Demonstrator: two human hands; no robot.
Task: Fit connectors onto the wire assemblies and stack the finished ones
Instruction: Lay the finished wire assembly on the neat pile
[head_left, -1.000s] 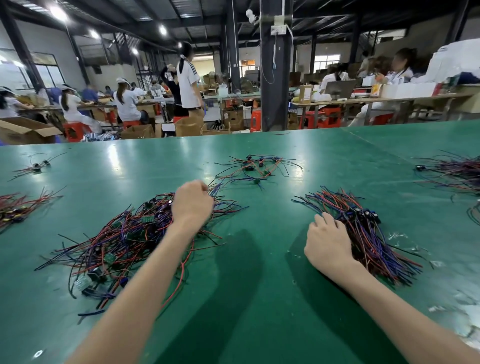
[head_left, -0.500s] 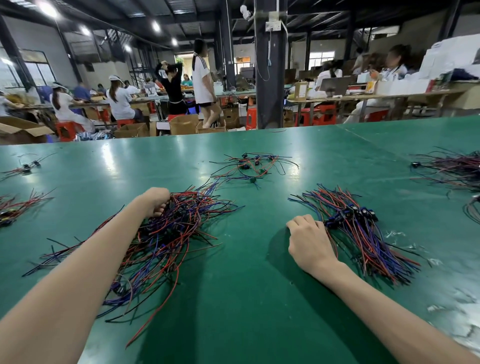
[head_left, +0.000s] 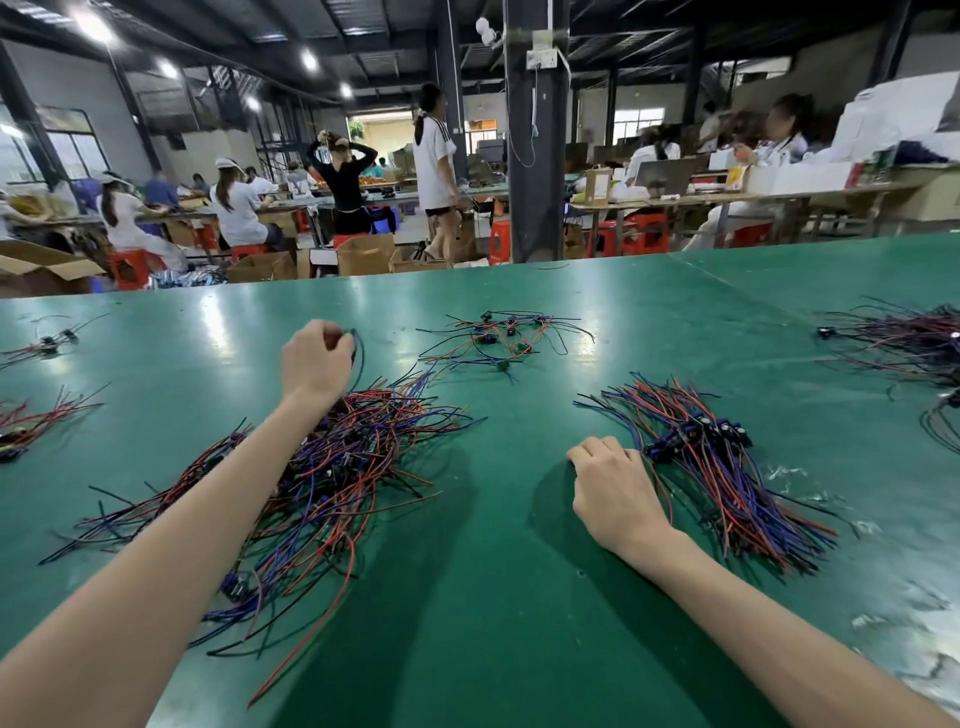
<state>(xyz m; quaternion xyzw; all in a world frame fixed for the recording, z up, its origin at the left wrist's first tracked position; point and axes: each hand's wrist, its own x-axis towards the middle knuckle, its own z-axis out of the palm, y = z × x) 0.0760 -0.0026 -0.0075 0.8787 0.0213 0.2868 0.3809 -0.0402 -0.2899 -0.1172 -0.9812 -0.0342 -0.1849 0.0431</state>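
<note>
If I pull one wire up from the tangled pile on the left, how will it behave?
Probably floppy: the wire the left hand pinches hangs in an arc. Likely light, being thin. It may drag neighbours: wires in the tangled pile cross.

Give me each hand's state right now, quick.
Left hand: fingers curled, pinching a dark wire above the loose pile.
Right hand: fingers curled beside the stacked bundle; whether it holds anything cannot be told.

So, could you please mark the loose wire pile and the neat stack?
loose wire pile (head_left: 358, 467): head view, tangled middle.
neat stack (head_left: 737, 499): head view, wires just below the connectors.
</note>
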